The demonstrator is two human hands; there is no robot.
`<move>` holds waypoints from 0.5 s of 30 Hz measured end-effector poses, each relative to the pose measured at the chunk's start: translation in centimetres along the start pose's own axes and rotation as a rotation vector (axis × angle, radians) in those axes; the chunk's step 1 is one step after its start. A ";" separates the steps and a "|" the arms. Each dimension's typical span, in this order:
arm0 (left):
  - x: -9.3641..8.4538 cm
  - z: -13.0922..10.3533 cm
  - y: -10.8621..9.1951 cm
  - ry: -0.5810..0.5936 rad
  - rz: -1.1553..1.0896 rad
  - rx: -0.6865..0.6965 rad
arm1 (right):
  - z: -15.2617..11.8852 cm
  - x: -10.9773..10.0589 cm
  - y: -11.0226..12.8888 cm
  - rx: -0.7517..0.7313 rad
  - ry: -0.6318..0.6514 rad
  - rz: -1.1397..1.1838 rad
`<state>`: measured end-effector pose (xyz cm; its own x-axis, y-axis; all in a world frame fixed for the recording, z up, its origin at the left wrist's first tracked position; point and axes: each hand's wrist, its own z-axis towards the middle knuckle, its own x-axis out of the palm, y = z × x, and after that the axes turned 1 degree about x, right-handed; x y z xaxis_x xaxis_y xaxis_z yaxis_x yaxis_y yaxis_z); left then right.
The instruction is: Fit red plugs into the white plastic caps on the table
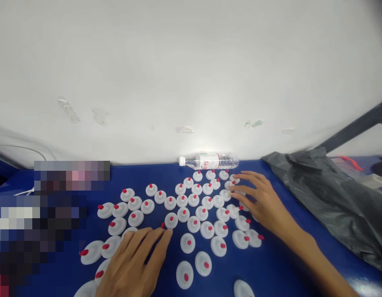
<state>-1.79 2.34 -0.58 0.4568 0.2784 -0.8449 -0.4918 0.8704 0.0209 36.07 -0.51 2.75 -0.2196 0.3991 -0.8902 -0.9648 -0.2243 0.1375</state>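
Many white round discs, each with a small red knob, lie spread over the blue table. My left hand (137,262) is low over the discs left of centre, palm down with its fingers stretched out. A red knob shows beside its fingertips, and the hand hides part of the discs under it. Just right of those fingertips is one white disc (171,220). At the far right of the group my right hand (263,200) has its fingers apart, with the tips at or over several discs, such as the white disc (225,195). Whether they touch cannot be seen.
A clear plastic bottle (209,161) lies on its side along the wall (191,82), behind the discs. Dark grey plastic sheeting (317,194) covers the right side of the blue table (268,268). A blurred-out area (33,222) fills the left.
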 end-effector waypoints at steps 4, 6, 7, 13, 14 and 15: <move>-0.2 -0.4 -0.3 0.013 -0.077 -0.023 | 0.1 -0.3 0.5 -0.023 -0.027 0.033; -0.5 -0.3 -0.6 0.015 -0.128 -0.050 | -0.1 -1.1 1.2 0.017 -0.079 0.084; -0.6 -0.3 -0.8 0.009 -0.152 -0.065 | -0.2 -1.5 1.6 0.041 -0.104 0.110; -1.0 0.0 -1.9 -0.062 -0.263 -0.078 | -0.8 -2.8 5.5 -0.196 -0.120 0.177; -1.1 0.2 -2.1 -0.084 -0.258 -0.084 | -0.9 -2.7 6.4 -0.266 -0.121 0.176; -1.3 0.3 -2.3 -0.107 -0.241 -0.085 | -0.9 -2.6 7.3 -0.329 -0.117 0.171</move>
<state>-1.00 0.11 0.60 0.6416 0.1126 -0.7588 -0.4179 0.8808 -0.2226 29.75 -3.93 5.64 -0.4063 0.4255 -0.8086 -0.8193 -0.5615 0.1161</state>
